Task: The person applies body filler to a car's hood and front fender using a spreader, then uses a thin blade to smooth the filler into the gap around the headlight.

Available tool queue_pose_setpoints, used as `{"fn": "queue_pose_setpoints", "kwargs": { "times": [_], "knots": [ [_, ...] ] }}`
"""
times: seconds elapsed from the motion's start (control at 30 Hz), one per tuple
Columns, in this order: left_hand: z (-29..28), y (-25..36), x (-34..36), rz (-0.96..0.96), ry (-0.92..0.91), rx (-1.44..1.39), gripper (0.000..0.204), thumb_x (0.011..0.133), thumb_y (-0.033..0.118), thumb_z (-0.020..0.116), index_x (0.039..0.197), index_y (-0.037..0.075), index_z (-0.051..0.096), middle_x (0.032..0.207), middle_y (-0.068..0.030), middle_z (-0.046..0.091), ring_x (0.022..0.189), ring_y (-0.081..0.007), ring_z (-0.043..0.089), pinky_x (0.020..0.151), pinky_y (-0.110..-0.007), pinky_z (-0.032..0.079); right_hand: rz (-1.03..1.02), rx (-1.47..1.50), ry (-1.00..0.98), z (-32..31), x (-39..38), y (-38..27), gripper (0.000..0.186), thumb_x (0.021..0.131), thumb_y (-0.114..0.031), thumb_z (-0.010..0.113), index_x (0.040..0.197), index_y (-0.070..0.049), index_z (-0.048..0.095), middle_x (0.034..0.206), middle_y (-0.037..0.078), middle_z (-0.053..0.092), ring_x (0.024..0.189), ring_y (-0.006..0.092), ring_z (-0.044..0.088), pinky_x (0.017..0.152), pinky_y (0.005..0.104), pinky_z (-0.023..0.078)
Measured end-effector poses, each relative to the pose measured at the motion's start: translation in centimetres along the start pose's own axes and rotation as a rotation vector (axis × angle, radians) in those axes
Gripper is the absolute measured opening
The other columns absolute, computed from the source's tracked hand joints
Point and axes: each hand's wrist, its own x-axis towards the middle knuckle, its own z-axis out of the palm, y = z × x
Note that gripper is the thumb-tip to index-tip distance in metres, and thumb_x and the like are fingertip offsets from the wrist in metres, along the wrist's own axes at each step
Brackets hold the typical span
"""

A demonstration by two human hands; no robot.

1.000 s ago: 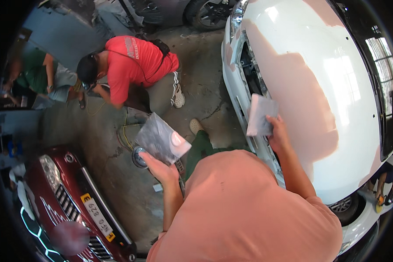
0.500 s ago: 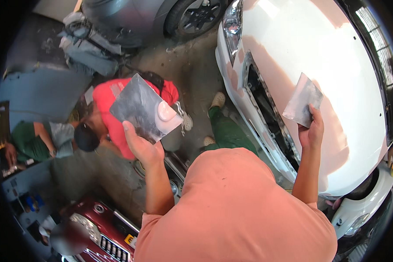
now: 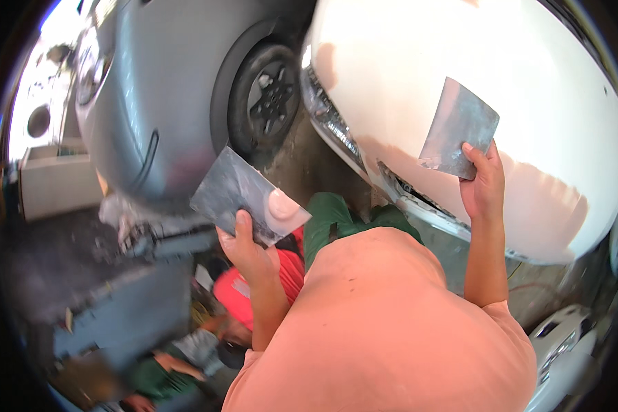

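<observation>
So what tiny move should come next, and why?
Perhaps the right grip could bring the flat right spreader over to the pink paste on the left spreader, which the left grip holds: the paste sits there in a lump, and no lump shows on the right spreader.

Paste-bearing plate point(image 3: 230, 185): I log blue-grey, clouded with paler smears.
Paste point(image 3: 281, 204): pale pink, one solid tone.
Second plate point(image 3: 463, 127): I read grey-blue, with a lighter pinkish band along one edge.
Hood point(image 3: 405, 75): glossy white, marked by irregular pinkish-tan patches point(image 3: 542, 206).
Parked car point(image 3: 161, 75): silvery blue-grey, streaked with pale reflections.
Its wheel point(image 3: 275, 103): black tyre, dark spokes.
Wearer's shirt point(image 3: 378, 329): on my feed, plain salmon-orange, with small dark specks.
Wearer's trousers point(image 3: 328, 214): deep green.
Co-worker's top point(image 3: 232, 296): bright red, with a pale print.
Another person's shirt point(image 3: 159, 378): dark green.
Loose bumper point(image 3: 559, 364): white.
</observation>
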Motion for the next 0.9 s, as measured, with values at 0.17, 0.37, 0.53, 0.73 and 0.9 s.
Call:
{"fn": "queue_pose_setpoints", "kwargs": {
  "times": [0.17, 0.37, 0.53, 0.73, 0.9],
  "knots": [
    [4.2, -3.3, 10.7, -0.171, -0.451, 0.039, 0.044, 0.099, 0.012, 0.061, 0.139, -0.002, 0.046, 0.130, -0.0148, 0.060, 0.119, -0.0276, 0.060, 0.106, -0.043, 0.046, -0.241, 0.010, 0.294, -1.2, -0.3, 1.0, 0.044, 0.094, -0.002, 0.060, 0.137, 0.000, 0.049, 0.123, 0.007, 0.064, 0.113, 0.0166, 0.060, 0.100, 0.0353, 0.047],
    [11.1, -8.1, 23.2, -0.323, -0.949, 0.104, 0.048, 0.095, 0.015, 0.065, 0.136, -0.003, 0.047, 0.126, -0.0132, 0.060, 0.114, -0.0247, 0.060, 0.100, -0.039, 0.048, -0.639, 0.006, 0.941, 1.7, -4.7, 6.4, 0.051, 0.092, 0.003, 0.061, 0.141, 0.000, 0.047, 0.130, 0.012, 0.059, 0.117, 0.0197, 0.058, 0.103, 0.0361, 0.046],
    [15.0, -13.1, 29.7, -0.579, -1.295, 0.125, 0.048, 0.095, 0.016, 0.066, 0.137, 0.000, 0.047, 0.125, -0.0132, 0.061, 0.113, -0.0246, 0.062, 0.098, -0.041, 0.050, -0.676, 0.117, 1.237, 6.4, -11.1, 16.2, 0.050, 0.095, -0.001, 0.057, 0.143, 0.004, 0.047, 0.136, 0.014, 0.057, 0.123, 0.0215, 0.057, 0.107, 0.0372, 0.045],
    [17.6, -15.2, 27.6, -0.710, -1.539, 0.038, 0.051, 0.096, 0.020, 0.066, 0.138, 0.000, 0.046, 0.125, -0.0138, 0.061, 0.111, -0.0249, 0.062, 0.096, -0.040, 0.051, -0.879, 0.376, 1.108, 14.6, -15.2, 18.9, 0.068, 0.092, -0.024, 0.050, 0.152, 0.004, 0.034, 0.151, 0.018, 0.047, 0.137, 0.0321, 0.050, 0.113, 0.0505, 0.040],
    [17.8, -14.5, 24.5, -0.748, -1.675, 0.041, 0.053, 0.097, 0.022, 0.064, 0.142, 0.000, 0.045, 0.128, -0.0129, 0.059, 0.116, -0.0253, 0.060, 0.102, -0.041, 0.047, -1.006, 0.650, 0.931, 18.7, -18.2, 25.0, 0.081, 0.084, -0.028, 0.051, 0.155, 0.002, 0.030, 0.154, 0.020, 0.044, 0.138, 0.0378, 0.048, 0.112, 0.0606, 0.039]
  ]
}}
